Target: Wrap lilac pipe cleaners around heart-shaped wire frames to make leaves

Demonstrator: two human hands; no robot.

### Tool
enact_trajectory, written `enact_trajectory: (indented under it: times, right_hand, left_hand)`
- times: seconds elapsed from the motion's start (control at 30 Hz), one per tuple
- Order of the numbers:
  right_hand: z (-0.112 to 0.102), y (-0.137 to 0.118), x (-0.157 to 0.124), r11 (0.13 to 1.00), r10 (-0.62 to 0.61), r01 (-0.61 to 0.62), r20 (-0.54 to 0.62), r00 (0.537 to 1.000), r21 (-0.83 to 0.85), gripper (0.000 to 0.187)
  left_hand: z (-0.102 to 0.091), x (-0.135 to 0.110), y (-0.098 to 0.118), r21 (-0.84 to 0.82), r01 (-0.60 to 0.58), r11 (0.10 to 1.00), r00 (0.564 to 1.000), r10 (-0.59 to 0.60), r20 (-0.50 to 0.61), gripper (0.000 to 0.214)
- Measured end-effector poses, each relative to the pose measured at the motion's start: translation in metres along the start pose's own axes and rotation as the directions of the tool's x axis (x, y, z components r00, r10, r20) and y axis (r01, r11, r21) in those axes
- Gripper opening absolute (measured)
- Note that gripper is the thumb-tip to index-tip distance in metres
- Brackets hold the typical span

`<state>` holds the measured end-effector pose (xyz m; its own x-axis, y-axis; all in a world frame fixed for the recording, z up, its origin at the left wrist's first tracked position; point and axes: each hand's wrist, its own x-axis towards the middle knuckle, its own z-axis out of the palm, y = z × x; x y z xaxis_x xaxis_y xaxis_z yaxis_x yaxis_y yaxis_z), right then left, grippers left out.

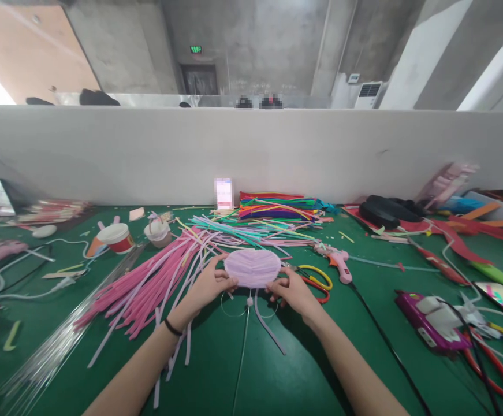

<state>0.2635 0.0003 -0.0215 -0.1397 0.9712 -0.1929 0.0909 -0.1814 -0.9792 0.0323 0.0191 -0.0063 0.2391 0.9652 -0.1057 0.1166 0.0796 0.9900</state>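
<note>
"Our hands?"
"Our left hand (212,281) and right hand (292,290), each nearly closed, pinch opposite ends of the lilac piece (252,267) at frame centre."
"Our step?"
"Apparently steadying its shape; any next move calls for even pressure."
"Around us?"
"Pink strips (147,289) left of centre, a glue gun (342,266) right."

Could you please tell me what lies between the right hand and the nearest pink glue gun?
Scissors with yellow and red looped handles, seen in the head view.
</note>
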Motion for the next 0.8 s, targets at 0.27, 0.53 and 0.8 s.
enact_trajectory:
  times: [0.27, 0.53, 0.8]
  right_hand:
    - [-0.001, -0.004, -0.006, 0.998, 0.006, -0.008, 0.048, 0.999, 0.056, 0.080]
    - [-0.001, 0.001, -0.005, 0.995, -0.005, 0.015, 0.097, 0.995, -0.095, 0.066]
    - [-0.026, -0.050, 0.021, 0.349, -0.429, -0.009, -0.168, 0.887, -0.937, 0.024]
  left_hand:
    - [-0.015, 0.002, 0.000, 0.046, 0.079, 0.996, 0.994, -0.083, 0.070, 0.073]
    - [-0.017, 0.002, 0.000, 0.040, 0.082, 0.996, 0.995, -0.084, 0.056, 0.068]
    - [-0.017, 0.005, -0.002, 0.066, 0.072, 0.995, 0.997, -0.073, 0.018, 0.060]
